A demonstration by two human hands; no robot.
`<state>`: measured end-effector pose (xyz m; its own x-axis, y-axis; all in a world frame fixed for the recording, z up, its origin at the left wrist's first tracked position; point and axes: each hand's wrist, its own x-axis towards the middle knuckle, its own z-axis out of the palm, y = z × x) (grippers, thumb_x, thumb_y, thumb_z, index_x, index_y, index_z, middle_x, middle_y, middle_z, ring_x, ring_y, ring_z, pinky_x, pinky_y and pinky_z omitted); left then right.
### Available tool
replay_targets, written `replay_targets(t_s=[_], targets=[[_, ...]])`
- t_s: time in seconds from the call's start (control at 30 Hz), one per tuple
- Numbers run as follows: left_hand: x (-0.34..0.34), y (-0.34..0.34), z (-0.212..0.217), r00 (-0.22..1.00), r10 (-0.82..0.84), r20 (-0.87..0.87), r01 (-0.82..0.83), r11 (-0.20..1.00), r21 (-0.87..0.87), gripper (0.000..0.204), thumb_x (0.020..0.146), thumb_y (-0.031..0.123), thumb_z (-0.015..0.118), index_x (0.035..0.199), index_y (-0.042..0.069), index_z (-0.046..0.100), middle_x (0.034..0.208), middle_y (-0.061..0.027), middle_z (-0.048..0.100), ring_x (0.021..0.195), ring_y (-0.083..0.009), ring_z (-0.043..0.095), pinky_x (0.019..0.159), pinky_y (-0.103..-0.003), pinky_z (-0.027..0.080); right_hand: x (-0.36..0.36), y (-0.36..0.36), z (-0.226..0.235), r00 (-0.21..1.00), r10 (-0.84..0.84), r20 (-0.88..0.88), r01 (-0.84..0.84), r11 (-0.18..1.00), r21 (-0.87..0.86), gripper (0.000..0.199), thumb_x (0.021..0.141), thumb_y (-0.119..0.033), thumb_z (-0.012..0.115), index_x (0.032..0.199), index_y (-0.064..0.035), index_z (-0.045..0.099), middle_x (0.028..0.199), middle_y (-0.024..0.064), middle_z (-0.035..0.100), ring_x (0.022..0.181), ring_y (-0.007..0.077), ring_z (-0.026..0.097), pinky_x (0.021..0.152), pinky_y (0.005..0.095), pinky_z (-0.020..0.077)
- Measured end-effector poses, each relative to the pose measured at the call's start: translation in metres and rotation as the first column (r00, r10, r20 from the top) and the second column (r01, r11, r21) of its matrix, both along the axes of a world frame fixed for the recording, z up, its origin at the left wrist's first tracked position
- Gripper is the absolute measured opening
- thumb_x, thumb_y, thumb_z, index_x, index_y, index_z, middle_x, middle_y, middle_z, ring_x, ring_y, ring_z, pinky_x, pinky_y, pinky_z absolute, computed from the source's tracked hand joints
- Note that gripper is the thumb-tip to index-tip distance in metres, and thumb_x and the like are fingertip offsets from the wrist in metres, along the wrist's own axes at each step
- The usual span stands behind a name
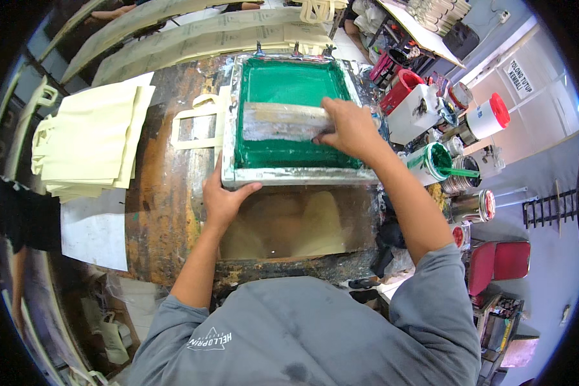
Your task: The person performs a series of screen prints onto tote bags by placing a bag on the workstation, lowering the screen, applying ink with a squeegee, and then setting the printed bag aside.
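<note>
A silk-screen frame [302, 176] with green ink [296, 80] spread over its mesh lies on the worktable [154, 193]. My right hand [352, 127] grips the right end of a wide wooden squeegee [280, 114], which lies crosswise inside the frame. At the near left corner, my left hand [224, 201] holds the frame, thumb along the front edge and fingers at the left side. A cream cloth bag's handle [196, 143] sticks out from under the frame's left side; the rest of that bag is hidden.
Left of the frame lies a stack of cream bags [87, 135]. To the right stand an ink tub [428, 164] with a green spatula [462, 172], a white container [413, 116] and several jars. Clamps [296, 49] sit at the frame's far edge. Behind are racks of printed sheets [193, 45].
</note>
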<state>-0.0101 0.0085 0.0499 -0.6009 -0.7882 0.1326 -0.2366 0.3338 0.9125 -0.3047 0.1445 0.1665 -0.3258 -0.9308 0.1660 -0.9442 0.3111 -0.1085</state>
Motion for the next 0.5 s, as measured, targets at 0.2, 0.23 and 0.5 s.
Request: replay_targets(t_s=[0.2, 0.23, 0.5], targets=[[0.011, -0.006, -0.053, 0.977, 0.063, 0.205, 0.029, 0.91, -0.414, 0.122, 0.064, 0.058, 0.097, 0.159, 0.0, 0.047, 0.11, -0.0122, 0.073, 0.102, -0.0297, 0.061, 0.1, -0.043, 0.035, 0.049, 0.03, -0.039, 1.0, 0.009, -0.026, -0.008, 1.0, 0.013, 0.056, 0.072, -0.031, 0.093, 0.114, -0.0125, 0.061, 0.104, 0.0089, 0.065, 0.103, 0.0337, 0.064, 0.087, 0.051, 0.044], [0.012, -0.006, -0.055, 0.978, 0.066, 0.196, 0.024, 0.906, -0.422, 0.124, 0.063, 0.058, 0.098, 0.16, -0.001, 0.046, 0.111, -0.0116, 0.073, 0.103, -0.0311, 0.06, 0.1, -0.043, 0.036, 0.055, 0.03, -0.047, 0.999, -0.028, -0.034, 0.029, 0.999, 0.032, 0.052, 0.073, -0.03, 0.092, 0.111, -0.0145, 0.061, 0.104, 0.0062, 0.062, 0.101, 0.03, 0.061, 0.09, 0.0473, 0.0394], [0.011, -0.007, -0.051, 0.986, 0.024, 0.166, 0.049, 0.905, -0.424, 0.128, 0.06, 0.059, 0.097, 0.161, 0.0, 0.045, 0.108, -0.0052, 0.074, 0.097, -0.0251, 0.062, 0.096, -0.042, 0.035, -0.025, -0.052, -0.087, 0.974, -0.043, -0.224, 0.003, 0.985, -0.174, 0.046, 0.075, -0.032, 0.091, 0.106, -0.0149, 0.063, 0.1, 0.0046, 0.065, 0.099, 0.0289, 0.062, 0.089, 0.0485, 0.0391]])
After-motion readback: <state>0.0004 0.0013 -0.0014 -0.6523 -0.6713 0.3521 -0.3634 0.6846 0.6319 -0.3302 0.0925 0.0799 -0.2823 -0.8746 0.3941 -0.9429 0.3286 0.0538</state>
